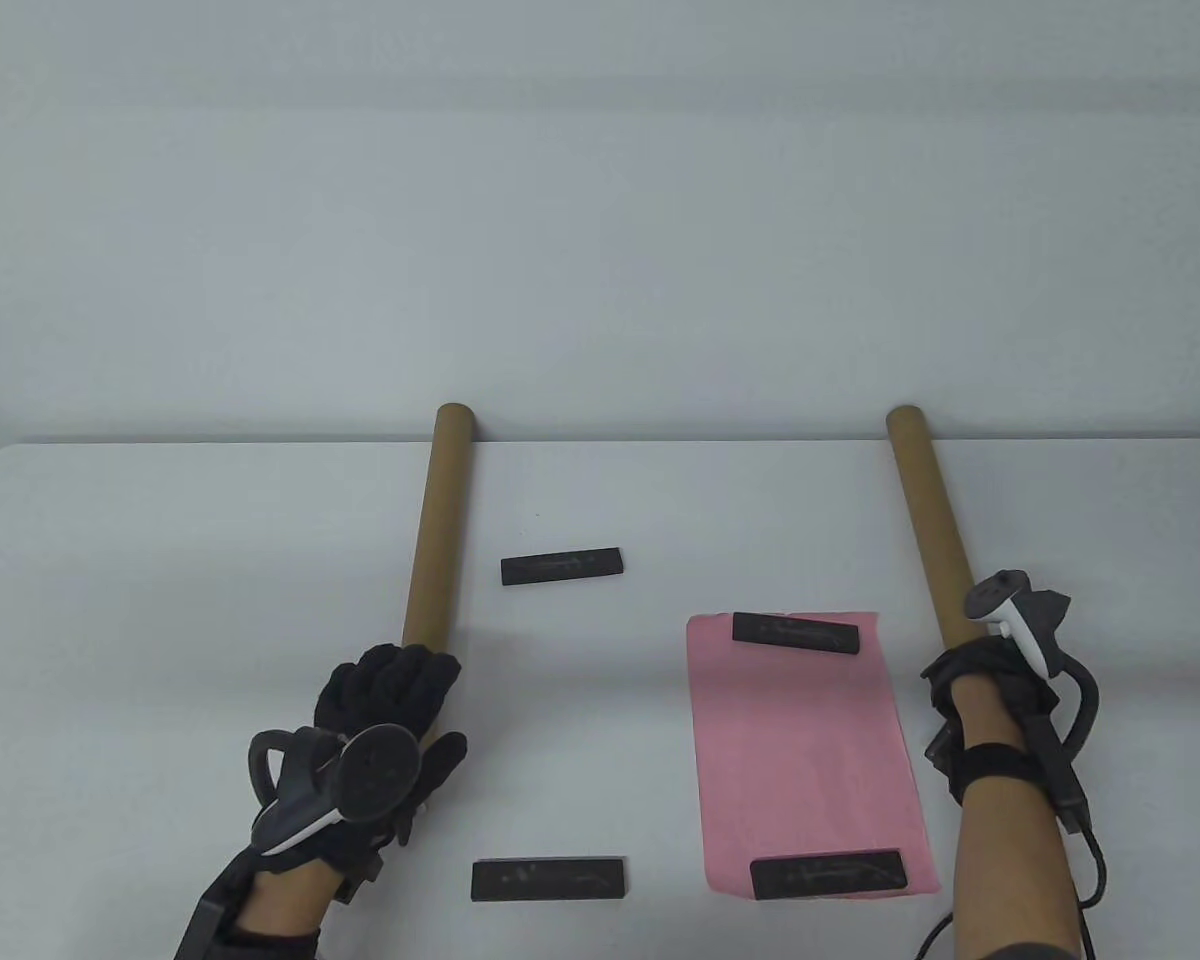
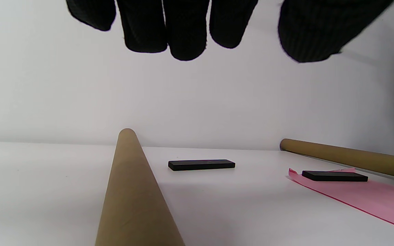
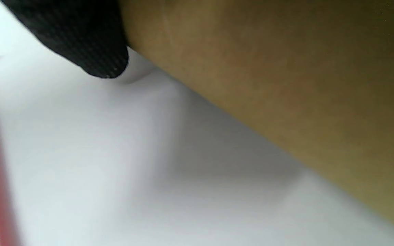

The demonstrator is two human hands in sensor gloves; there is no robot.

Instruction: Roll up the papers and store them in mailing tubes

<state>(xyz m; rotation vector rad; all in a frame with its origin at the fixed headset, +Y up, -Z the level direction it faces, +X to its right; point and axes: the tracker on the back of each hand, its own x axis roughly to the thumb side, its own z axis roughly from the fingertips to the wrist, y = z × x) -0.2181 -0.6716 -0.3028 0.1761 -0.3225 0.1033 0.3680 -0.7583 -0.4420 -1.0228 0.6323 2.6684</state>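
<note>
Right hand point(image 1: 970, 690) clenched round the near end of the right mailing tube point(image 1: 928, 520); left hand point(image 1: 385, 700) above the near end of the left mailing tube point(image 1: 438, 530), fingers point(image 2: 183, 30) hanging straight, grasping nothing. Pink paper point(image 1: 805, 750) flat between the tubes, unrolled, pinned under two black bars point(image 1: 796, 632); two more bars point(image 1: 563, 566) on bare table. Probably early on: paper yet to free, roll and store.

The left hand point(image 1: 385, 735) covers the near end of the left tube point(image 1: 440, 530). The right wrist view is blurred; its edges crop the right tube point(image 3: 286, 85).
</note>
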